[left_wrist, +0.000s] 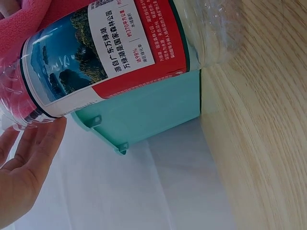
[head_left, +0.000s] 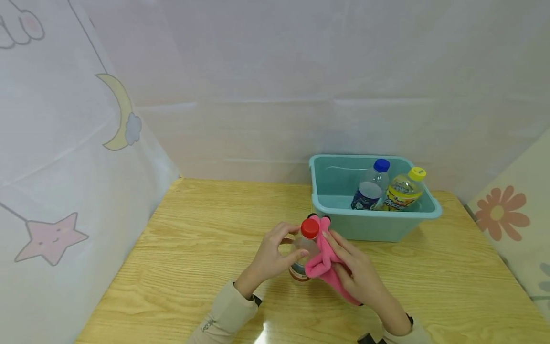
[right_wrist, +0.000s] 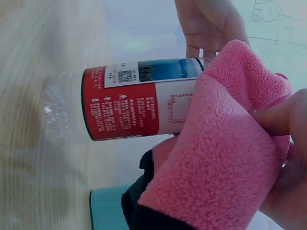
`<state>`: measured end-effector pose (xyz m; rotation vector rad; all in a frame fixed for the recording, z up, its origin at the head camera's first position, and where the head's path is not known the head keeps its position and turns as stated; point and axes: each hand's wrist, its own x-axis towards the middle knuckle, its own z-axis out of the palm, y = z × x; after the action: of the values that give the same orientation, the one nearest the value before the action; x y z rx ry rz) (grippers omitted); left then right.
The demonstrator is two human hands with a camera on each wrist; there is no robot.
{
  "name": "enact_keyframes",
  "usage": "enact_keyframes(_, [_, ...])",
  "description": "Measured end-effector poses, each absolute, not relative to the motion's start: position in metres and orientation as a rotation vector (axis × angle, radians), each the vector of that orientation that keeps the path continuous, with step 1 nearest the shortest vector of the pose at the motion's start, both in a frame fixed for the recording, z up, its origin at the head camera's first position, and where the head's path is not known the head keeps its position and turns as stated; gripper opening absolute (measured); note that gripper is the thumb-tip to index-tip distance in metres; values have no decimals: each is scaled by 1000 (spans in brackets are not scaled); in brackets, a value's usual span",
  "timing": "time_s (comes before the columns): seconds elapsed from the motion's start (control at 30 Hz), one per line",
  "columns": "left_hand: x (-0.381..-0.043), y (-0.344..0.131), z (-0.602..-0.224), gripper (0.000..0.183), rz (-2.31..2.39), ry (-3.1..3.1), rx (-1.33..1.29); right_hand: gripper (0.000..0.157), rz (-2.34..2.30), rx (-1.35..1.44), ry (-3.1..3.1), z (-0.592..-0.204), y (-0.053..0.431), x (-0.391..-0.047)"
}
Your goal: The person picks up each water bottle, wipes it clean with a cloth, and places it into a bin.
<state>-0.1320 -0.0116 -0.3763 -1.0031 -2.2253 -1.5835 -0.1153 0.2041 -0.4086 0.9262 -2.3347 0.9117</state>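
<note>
A clear plastic bottle (head_left: 304, 248) with a red cap (head_left: 310, 228) stands upright on the table. In the left wrist view its label (left_wrist: 115, 48) carries red, white and a blue lake picture. My left hand (head_left: 271, 253) holds the bottle's upper part from the left, thumb in front and fingers round the far side. A fluffy pink cloth (head_left: 328, 258) with black edging is bunched in my right hand (head_left: 363, 277), which presses it to the right side of the bottle. The right wrist view shows the cloth (right_wrist: 216, 143) covering the bottle's shoulder; the neck is hidden there.
Behind and to the right stands a light teal bin (head_left: 365, 227). Inside lean a blue-capped bottle (head_left: 371, 187) and a yellow-capped bottle (head_left: 404, 190). The wood-grain table (head_left: 193, 248) ends at a pale printed curtain (head_left: 240, 138) at the back.
</note>
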Motion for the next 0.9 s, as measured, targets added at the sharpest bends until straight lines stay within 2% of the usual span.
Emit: enact_keyframes(0.9, [-129, -12, -377, 40, -1590, -2239, -985, 72, 1232, 773, -2493, -435, 201, -111])
